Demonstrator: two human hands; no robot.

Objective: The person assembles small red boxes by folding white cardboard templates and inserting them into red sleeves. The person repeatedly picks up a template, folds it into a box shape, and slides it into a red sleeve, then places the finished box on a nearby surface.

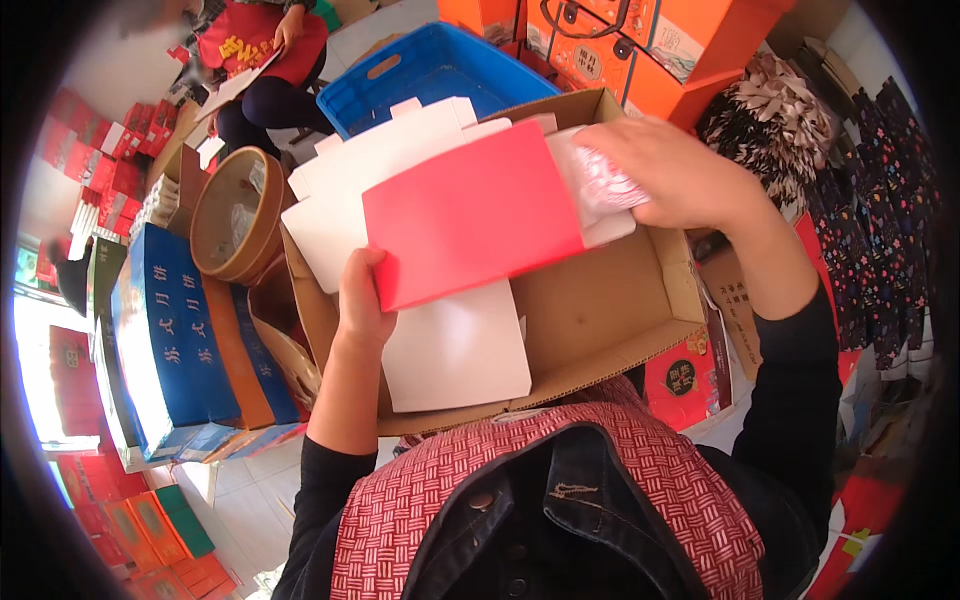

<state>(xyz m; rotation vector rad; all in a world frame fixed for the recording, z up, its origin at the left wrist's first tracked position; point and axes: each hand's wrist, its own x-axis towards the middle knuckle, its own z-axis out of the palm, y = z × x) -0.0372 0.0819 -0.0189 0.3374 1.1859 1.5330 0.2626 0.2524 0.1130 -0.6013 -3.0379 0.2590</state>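
Note:
My left hand (362, 295) grips the lower left corner of a red paper box (470, 215), thumb on top. The box is tilted, and its right end stands open with pale flaps (605, 228) showing. At that end my right hand (680, 170) is closed on a crumpled pink-and-white piece (608, 182), perhaps a wrapper or packet; its far side is hidden by my fingers. Under the box, unfolded white cartons (455, 350) lie across a shallow cardboard tray (610, 330) in front of me.
Beyond the tray are a blue plastic crate (440, 75) and stacked orange gift boxes (590, 55). To the left stand a round brown bin (205, 235) and blue boxes (175, 330). Shredded paper filler (770, 120) is at the right. Another person (260, 60) sits at the far left holding a flat card.

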